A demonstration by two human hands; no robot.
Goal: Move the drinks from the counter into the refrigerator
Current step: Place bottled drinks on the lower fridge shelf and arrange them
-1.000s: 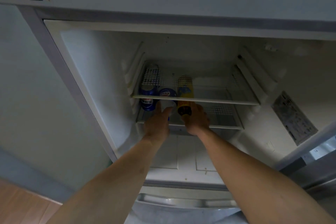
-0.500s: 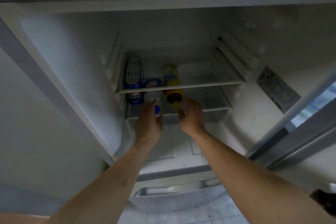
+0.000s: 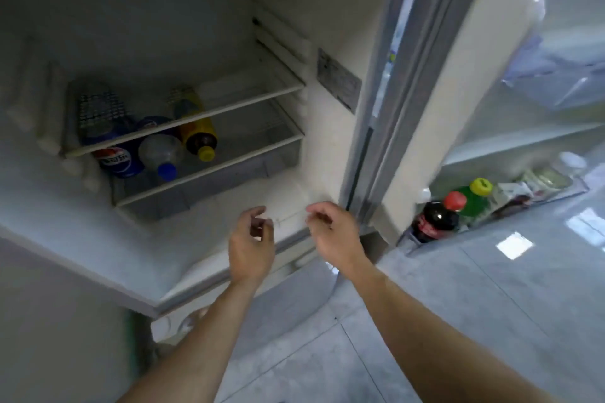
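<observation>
Both hands have drawn back out of the refrigerator since half a second ago, when they were at the lower shelf beside the bottles. Now the left hand and right hand hang in front of the cabinet's bottom sill, each with fingers loosely curled and holding nothing, thumbs apart from the fingertips.

Beyond and to the left of the fingers, three drinks lie on their sides on the lower shelf, partly hidden by the front edge of the upper shelf. Of the blue can only the lower end shows clearly; its red, white and blue Pepsi roundel is readable, with white script below it too blurred to make out. Just beside it lies a clear bottle with a blue cap, then a yellow bottle with a yellow cap, whose label cannot be read. More blue cans show dimly through the upper shelf.

To the right of the right fingers, the door rack holds a dark cola bottle with a red cap, its red label showing blurred Coca-Cola-style script, and a green bottle with a yellow cap. Packets further along the rack are smeared. A sticker on the inner wall is illegible.
</observation>
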